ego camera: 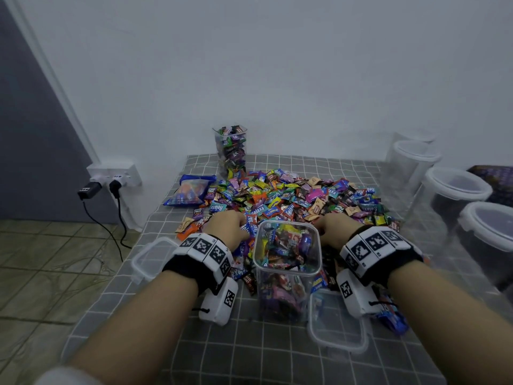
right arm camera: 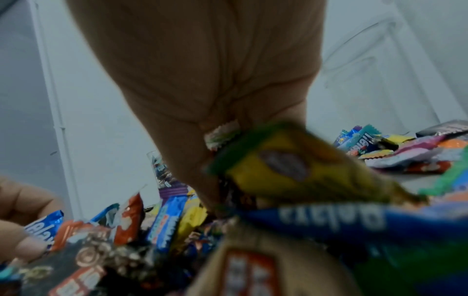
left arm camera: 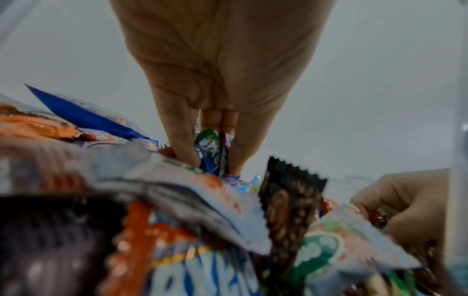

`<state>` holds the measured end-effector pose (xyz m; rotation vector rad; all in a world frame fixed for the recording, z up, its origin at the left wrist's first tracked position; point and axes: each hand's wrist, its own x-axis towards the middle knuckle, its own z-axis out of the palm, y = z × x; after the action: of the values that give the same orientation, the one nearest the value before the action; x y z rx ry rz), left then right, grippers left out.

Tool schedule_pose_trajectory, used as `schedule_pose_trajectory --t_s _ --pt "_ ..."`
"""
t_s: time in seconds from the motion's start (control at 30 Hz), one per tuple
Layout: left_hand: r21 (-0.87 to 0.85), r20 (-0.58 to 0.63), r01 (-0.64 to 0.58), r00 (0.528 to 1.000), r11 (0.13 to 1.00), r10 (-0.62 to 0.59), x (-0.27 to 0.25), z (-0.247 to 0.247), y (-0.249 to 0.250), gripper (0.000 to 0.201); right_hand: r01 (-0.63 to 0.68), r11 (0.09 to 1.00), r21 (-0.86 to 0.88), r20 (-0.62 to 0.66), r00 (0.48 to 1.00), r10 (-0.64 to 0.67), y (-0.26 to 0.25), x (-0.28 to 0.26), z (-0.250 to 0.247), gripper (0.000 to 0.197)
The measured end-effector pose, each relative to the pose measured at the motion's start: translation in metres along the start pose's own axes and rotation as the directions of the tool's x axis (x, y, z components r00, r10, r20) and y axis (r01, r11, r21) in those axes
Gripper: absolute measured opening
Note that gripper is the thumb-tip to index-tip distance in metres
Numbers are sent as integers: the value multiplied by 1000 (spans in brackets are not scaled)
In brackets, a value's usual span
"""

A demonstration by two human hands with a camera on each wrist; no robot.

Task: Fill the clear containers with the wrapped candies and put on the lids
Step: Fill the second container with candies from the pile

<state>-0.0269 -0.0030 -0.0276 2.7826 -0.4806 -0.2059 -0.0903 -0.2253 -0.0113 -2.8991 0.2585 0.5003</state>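
A big heap of wrapped candies (ego camera: 291, 195) covers the grey checked cloth. In front of it stands a clear square container (ego camera: 287, 273), open-topped and partly filled with candies. My left hand (ego camera: 236, 222) digs into the heap just left of the container. In the left wrist view the left hand (left arm camera: 212, 166) pinches a green-blue candy (left arm camera: 209, 148) between thumb and fingers. My right hand (ego camera: 329, 225) sits in the heap just right of the container. In the right wrist view the right hand (right arm camera: 222, 180) curls round candies, among them a yellow wrapper (right arm camera: 278, 166). One loose clear lid (ego camera: 150, 257) lies at the left, another lid (ego camera: 337, 326) at the front right.
A tall container full of candies (ego camera: 230, 151) stands at the back by the wall. Several lidded clear containers (ego camera: 458, 187) line the right side. A blue candy bag (ego camera: 191, 191) lies left of the heap. A wall socket with plugs (ego camera: 111, 179) and cables hangs beyond the table's left edge.
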Motion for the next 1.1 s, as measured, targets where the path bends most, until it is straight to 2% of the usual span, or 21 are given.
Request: schedule_pose_trajectory --t_s 0.1,0.13,0.17,0.27,0.37,0.53,0.7,0.83,0.97,1.1 --pt "-58 -47 -17 999 998 15 -4 -4 -1 34 6 997 71 -53 999 -3 1 -7 -4 10" --pt "-80 -64 -24 998 997 19 -6 -7 -2 34 6 995 104 -68 998 1 1 -11 -7 14" --pt "-102 -79 -23 997 995 15 -8 -10 -1 31 7 989 145 -86 996 5 1 -14 -9 19" --pt "-175 -134 -29 991 984 6 -14 -21 3 20 13 960 278 -121 992 22 3 -22 -16 13" --pt "-239 -189 -49 982 970 3 -19 -31 7 14 42 933 358 -156 988 16 3 -31 -21 17" --pt "-365 -281 -121 960 923 15 -26 -45 13 13 169 872 460 -279 959 -39 -2 -52 -37 10" --pt "-486 -356 -236 933 842 55 -40 -57 21 11 295 826 481 -410 908 -86 -16 -78 -57 14" --pt "-530 -386 -290 919 797 79 -51 -63 27 7 399 791 464 -473 867 -159 -31 -99 -67 4" --pt "-562 -394 -308 916 767 79 -61 -66 30 6 497 745 445 -494 830 -258 -48 -113 -65 3" --pt "-599 -396 -324 915 732 81 -69 -67 31 5 533 764 363 -464 815 -347 -62 -120 -55 3"
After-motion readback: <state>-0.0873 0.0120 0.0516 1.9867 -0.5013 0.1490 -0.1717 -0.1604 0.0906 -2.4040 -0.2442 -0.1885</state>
